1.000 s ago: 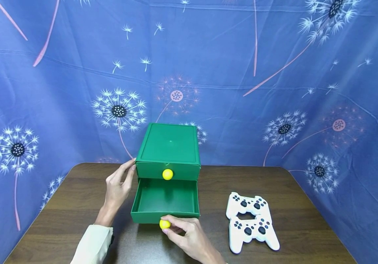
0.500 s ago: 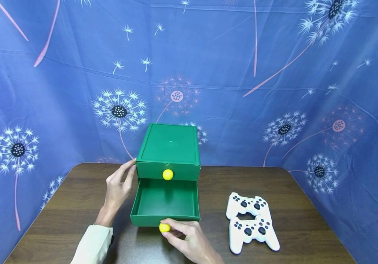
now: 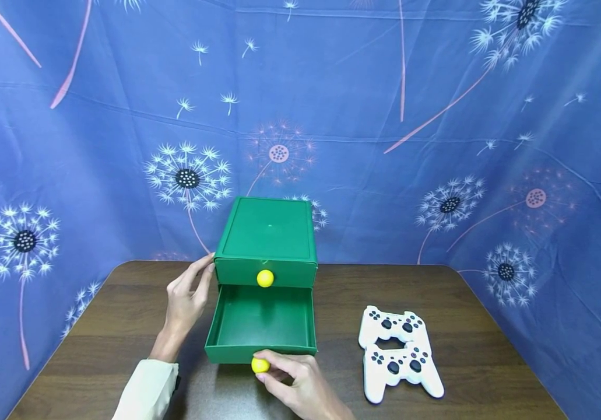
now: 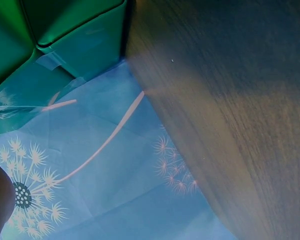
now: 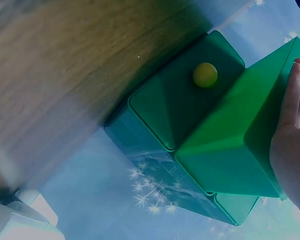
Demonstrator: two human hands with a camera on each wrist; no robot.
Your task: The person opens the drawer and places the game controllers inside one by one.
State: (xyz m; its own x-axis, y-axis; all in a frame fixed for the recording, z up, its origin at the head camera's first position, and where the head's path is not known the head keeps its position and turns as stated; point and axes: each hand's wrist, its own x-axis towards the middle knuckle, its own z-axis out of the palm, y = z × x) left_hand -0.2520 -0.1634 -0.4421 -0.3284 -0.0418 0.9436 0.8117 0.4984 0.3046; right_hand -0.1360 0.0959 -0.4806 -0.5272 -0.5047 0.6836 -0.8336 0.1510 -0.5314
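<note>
A green two-drawer box (image 3: 271, 230) stands on the table, with a round yellow knob on each drawer front. Its upper drawer (image 3: 234, 271) is closed, and its knob (image 3: 265, 278) is untouched. The lower drawer (image 3: 260, 326) is pulled far out, with nothing visible inside. My right hand (image 3: 300, 379) pinches the lower drawer's yellow knob (image 3: 260, 365) between thumb and fingers. In the right wrist view the same hand (image 5: 292, 135) lies along the drawer front. At the box's upper left front edge, my left hand (image 3: 185, 297) rests extended fingertips against the side.
Two white game controllers (image 3: 402, 356), one behind the other and touching, lie on the brown wooden table (image 3: 468, 326) right of the box. Behind the table hangs a blue cloth (image 3: 352, 198) with a dandelion print.
My right hand has drawn the lower drawer slightly farther out, toward me. My left hand keeps its place on the box, and the controllers stay where they were.
</note>
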